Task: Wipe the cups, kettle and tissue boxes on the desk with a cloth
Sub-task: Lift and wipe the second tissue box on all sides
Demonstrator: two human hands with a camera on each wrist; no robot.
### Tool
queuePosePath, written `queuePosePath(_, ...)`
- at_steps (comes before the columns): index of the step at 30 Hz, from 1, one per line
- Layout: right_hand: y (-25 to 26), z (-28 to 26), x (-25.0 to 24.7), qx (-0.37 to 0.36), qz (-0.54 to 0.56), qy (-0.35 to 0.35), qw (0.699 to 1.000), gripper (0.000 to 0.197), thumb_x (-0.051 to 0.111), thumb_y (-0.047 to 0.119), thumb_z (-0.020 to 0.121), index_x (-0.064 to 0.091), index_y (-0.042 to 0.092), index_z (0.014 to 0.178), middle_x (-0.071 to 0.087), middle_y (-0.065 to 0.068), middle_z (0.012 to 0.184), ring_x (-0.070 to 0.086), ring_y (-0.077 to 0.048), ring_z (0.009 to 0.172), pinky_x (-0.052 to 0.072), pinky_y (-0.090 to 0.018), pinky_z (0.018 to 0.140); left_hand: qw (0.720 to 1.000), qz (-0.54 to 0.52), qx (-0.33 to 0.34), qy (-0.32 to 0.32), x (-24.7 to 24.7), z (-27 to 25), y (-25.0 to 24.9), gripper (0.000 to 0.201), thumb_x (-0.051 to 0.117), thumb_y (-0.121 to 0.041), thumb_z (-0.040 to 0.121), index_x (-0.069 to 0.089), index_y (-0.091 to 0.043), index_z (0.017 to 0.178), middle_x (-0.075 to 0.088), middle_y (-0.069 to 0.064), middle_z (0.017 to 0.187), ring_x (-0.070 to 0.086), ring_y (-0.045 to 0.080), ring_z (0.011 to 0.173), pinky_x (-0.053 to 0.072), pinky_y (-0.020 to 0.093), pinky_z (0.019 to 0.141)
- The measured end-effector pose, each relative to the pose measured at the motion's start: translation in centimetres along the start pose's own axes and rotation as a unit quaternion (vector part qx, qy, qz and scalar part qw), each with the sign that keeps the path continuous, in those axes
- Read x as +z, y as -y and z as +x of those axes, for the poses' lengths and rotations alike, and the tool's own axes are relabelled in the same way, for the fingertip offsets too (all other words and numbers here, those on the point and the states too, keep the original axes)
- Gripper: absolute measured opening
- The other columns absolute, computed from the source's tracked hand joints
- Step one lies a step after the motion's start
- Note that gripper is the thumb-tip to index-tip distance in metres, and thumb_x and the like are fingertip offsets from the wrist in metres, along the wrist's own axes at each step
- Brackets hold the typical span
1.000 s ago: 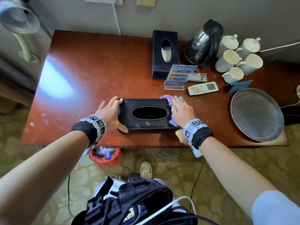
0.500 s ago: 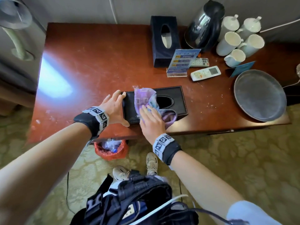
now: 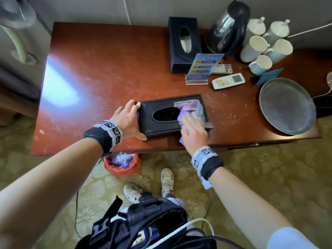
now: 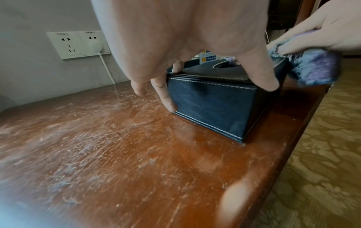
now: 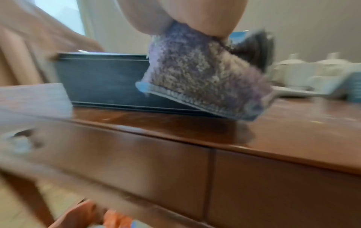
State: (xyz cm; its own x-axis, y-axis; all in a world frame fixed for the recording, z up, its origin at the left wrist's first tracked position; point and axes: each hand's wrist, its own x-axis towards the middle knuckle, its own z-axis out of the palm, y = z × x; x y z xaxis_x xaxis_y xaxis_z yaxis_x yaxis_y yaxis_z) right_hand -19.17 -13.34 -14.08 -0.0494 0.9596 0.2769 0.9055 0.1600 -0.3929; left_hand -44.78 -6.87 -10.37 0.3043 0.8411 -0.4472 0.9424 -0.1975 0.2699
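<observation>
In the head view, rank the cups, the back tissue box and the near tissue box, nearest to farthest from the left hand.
1. The near tissue box, front edge, touching the left hand.
2. The back tissue box, middle, by the wall.
3. The cups, back right corner.

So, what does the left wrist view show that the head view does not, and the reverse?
Only the left wrist view: a wall socket with a white plug, and the stitched end face of the black tissue box. Only the head view: the kettle, white cups, second tissue box, round tray and red bin. Both: the left hand bracing that box's end, the right hand holding the purple cloth on its top.
</observation>
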Motion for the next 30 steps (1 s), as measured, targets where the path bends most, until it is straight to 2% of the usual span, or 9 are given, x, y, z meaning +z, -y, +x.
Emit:
queuePosePath(4, 7.8, -1.2, 3.5, -0.152, 0.071, 0.066, 0.984, 0.036, 0.05, 0.012, 0.086, 0.072, 0.006, 0.115, 0.068, -0.012, 0.124, 0.06, -0.031, 0.121, 0.035, -0.044, 0.112, 0.999, -0.039, 0.012, 0.025, 0.4, 0.0, 0.8, 0.146, 0.09, -0.055, 0.054, -0.007, -0.019, 0.157, -0.007, -0.002, 0.162, 0.012, 0.019, 0.151, 0.002, 0.045, 0.124)
queuePosePath(10, 6.2, 0.4, 3.8, -0.256, 0.049, 0.119, 0.958, 0.037, 0.053, 0.013, 0.085, 0.071, 0.01, 0.118, 0.068, -0.008, 0.125, 0.06, -0.028, 0.122, 0.044, -0.045, 0.108, 0.998, 0.0, 0.007, 0.058, 0.1, 0.4, 1.5, 0.149, 0.09, -0.055, 0.054, -0.017, -0.027, 0.154, -0.015, -0.013, 0.16, 0.019, 0.018, 0.15, 0.003, 0.046, 0.124)
queuePosePath(14, 2.4, 0.7, 1.2, -0.157, 0.025, 0.061, 0.985, 0.037, 0.049, 0.011, 0.084, 0.074, 0.006, 0.111, 0.071, -0.012, 0.117, 0.066, -0.032, 0.113, 0.04, -0.04, 0.108, 0.999, -0.033, 0.018, 0.039, 0.4, 0.2, 1.4, 0.146, 0.084, -0.067, 0.055, -0.012, -0.024, 0.155, -0.012, -0.011, 0.161, 0.024, 0.022, 0.148, 0.001, 0.051, 0.123)
queuePosePath(17, -2.0, 1.0, -2.6, -0.013, 0.018, 0.031, 0.999, 0.039, 0.045, 0.015, 0.089, 0.072, 0.005, 0.115, 0.068, -0.016, 0.121, 0.065, -0.035, 0.112, 0.045, -0.039, 0.102, 0.999, -0.05, 0.005, 0.021, 0.4, -0.1, 0.7, 0.138, 0.08, -0.068, 0.061, -0.008, -0.022, 0.157, -0.011, -0.007, 0.163, 0.023, 0.019, 0.149, 0.0, 0.05, 0.123)
queuePosePath(19, -3.6, 2.6, -5.2, 0.109, 0.038, 0.041, 0.992, 0.038, 0.045, 0.019, 0.095, 0.068, 0.01, 0.124, 0.068, -0.018, 0.122, 0.067, -0.036, 0.108, 0.051, -0.041, 0.094, 0.997, -0.071, -0.005, 0.004, 0.6, -0.2, 0.4, 0.136, 0.083, -0.064, 0.061, -0.003, -0.02, 0.157, -0.007, -0.006, 0.164, 0.022, 0.018, 0.149, 0.001, 0.05, 0.123)
queuePosePath(22, -3.2, 6.8, -6.1, 0.176, 0.039, 0.048, 0.982, 0.034, 0.049, 0.014, 0.1, 0.062, 0.013, 0.132, 0.068, -0.019, 0.12, 0.065, -0.04, 0.1, 0.047, -0.038, 0.09, 0.991, -0.129, -0.018, -0.023, 1.1, -0.3, 0.6, 0.143, 0.088, -0.059, 0.056, -0.006, -0.02, 0.156, -0.001, -0.005, 0.166, 0.02, 0.016, 0.15, 0.002, 0.051, 0.123)
queuePosePath(25, -0.2, 10.1, -3.5, 0.126, -0.014, 0.174, 0.977, 0.043, 0.035, 0.024, 0.101, 0.058, 0.014, 0.136, 0.056, -0.013, 0.141, 0.055, -0.038, 0.12, 0.039, -0.04, 0.097, 0.986, -0.162, -0.035, -0.019, 1.4, -0.2, 0.8, 0.155, 0.09, -0.058, 0.052, -0.022, -0.025, 0.153, 0.003, -0.004, 0.166, 0.019, 0.014, 0.15, 0.002, 0.051, 0.123)
queuePosePath(27, 2.8, 10.7, -1.1, 0.049, -0.065, 0.253, 0.964, 0.041, 0.035, 0.019, 0.102, 0.055, 0.016, 0.137, 0.044, -0.007, 0.152, 0.037, -0.029, 0.138, 0.027, -0.041, 0.108, 0.984, -0.175, -0.039, -0.014, 1.3, -0.2, 0.8, 0.158, 0.09, -0.058, 0.05, -0.027, -0.027, 0.151, 0.005, -0.004, 0.166, 0.022, 0.014, 0.149, 0.002, 0.051, 0.123)
queuePosePath(30, 8.6, 10.1, 1.4, -0.093, -0.073, 0.3, 0.947, 0.042, 0.034, 0.018, 0.104, 0.047, 0.018, 0.143, 0.035, -0.002, 0.157, 0.023, -0.025, 0.147, 0.015, -0.045, 0.114, 0.983, -0.178, -0.037, -0.017, 1.0, -0.2, 0.7, 0.159, 0.092, -0.055, 0.05, -0.027, -0.023, 0.152, 0.005, -0.003, 0.166, 0.023, 0.015, 0.149, 0.001, 0.05, 0.123)
